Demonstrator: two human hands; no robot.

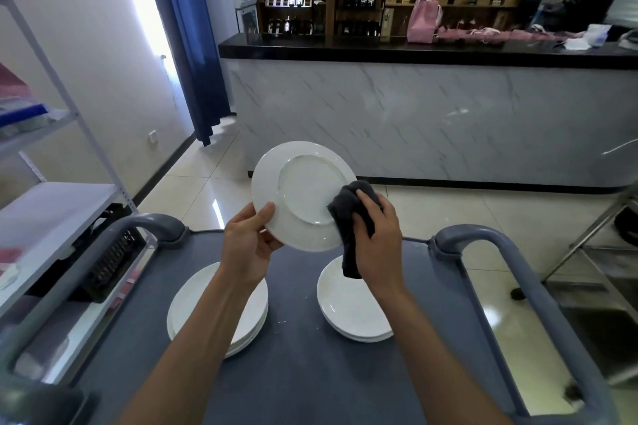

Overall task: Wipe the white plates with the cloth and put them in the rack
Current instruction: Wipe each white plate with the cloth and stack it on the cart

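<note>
A white plate (300, 190) is held up above the cart, tilted, its underside facing me. My left hand (250, 245) grips its lower left rim, thumb on the underside. My right hand (376, 235) holds a dark grey cloth (354, 217) bunched against the plate's lower right rim, with a tail of cloth hanging down. On the grey cart top (297, 355) lie two stacks of white plates: one on the left (248, 317) partly under my left forearm, one on the right (355, 314).
The cart has grey handle rails at the left (86, 262) and right (518, 283). A white metal shelf unit (51, 217) with a black crate (110, 259) stands to the left. A marble-fronted counter (431, 121) is ahead. A steel frame (604, 252) stands at the right.
</note>
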